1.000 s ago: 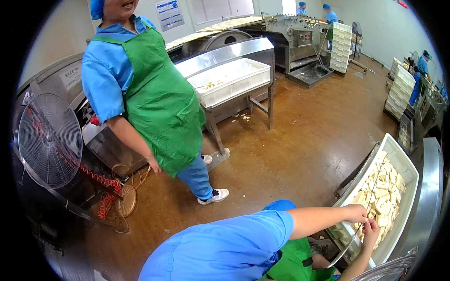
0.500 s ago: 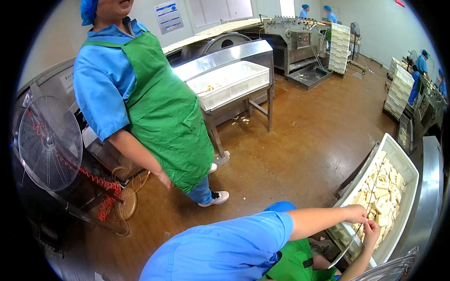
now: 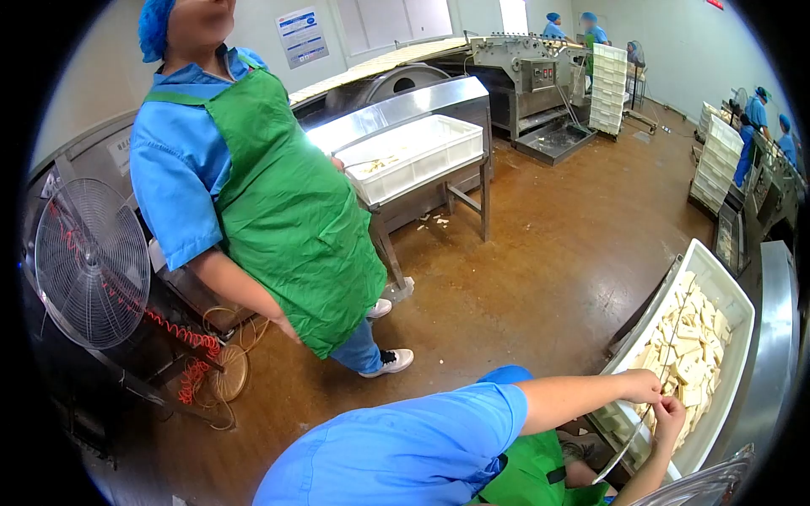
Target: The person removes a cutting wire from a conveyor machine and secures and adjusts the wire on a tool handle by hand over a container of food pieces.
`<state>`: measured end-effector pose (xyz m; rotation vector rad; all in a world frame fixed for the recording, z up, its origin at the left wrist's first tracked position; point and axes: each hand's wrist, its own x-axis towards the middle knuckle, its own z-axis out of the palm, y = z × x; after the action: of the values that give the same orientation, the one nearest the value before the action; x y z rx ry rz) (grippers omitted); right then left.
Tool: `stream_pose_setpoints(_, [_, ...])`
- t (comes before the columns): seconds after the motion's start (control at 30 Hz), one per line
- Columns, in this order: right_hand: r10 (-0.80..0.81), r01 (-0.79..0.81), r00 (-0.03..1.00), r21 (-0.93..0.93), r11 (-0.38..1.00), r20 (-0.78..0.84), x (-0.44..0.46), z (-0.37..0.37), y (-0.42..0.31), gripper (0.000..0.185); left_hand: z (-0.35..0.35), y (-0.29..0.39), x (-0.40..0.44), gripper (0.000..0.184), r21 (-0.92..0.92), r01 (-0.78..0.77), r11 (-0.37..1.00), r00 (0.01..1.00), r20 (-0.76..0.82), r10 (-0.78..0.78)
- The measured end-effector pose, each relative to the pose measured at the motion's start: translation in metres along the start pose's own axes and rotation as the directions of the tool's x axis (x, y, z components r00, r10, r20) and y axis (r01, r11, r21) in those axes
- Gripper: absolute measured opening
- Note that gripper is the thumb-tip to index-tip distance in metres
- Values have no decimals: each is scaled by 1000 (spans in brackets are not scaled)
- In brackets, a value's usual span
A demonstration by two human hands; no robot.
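Blue-sleeved, the left hand meets the right hand with fingers narrowed to a pinch over the near side of a white tray; from my distant seat I cannot tell whether either grip is closed on anything. Cream-coloured pieces lie heaped in the tray, just beyond both hands. I judge the step to be small two-handed fingertip work above that heap, and the next move calls for a light pinch and steady wrists, clear of the thin cord beside the right hand. A metal panel borders the tray's far side. Outward, a glossy brown floor runs to a co-worker in a green apron, another white tray on a metal stand, a large fan and stacked crates.
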<state>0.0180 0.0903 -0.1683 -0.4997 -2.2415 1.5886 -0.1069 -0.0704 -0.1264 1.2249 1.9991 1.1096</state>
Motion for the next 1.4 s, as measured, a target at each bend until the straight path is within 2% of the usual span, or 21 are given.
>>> stream_pose_setpoints(0.73, [-25, 24, 1000, 110, 994, 3, -2, 4, -9, 10, -1, -1, 4, 25, -11, -9, 1000, 1000, -27, 9])
stream_pose_setpoints(1.0, [36, -39, 999, 95, 995, 37, -4, 3, -14, 15, 3, -6, 7, 25, -7, -21, 1000, 999, -24, 21])
stream_pose_setpoints(1.17, [62, -64, 998, 75, 995, 31, -3, 4, -16, 16, 5, -7, 8, 22, 113, -40, 993, 998, -40, 45])
stream_pose_setpoints(1.4, [77, -78, 997, 26, 997, 24, -6, 8, -22, 16, -1, 1, 1, 19, 104, -11, 995, 999, -38, 15])
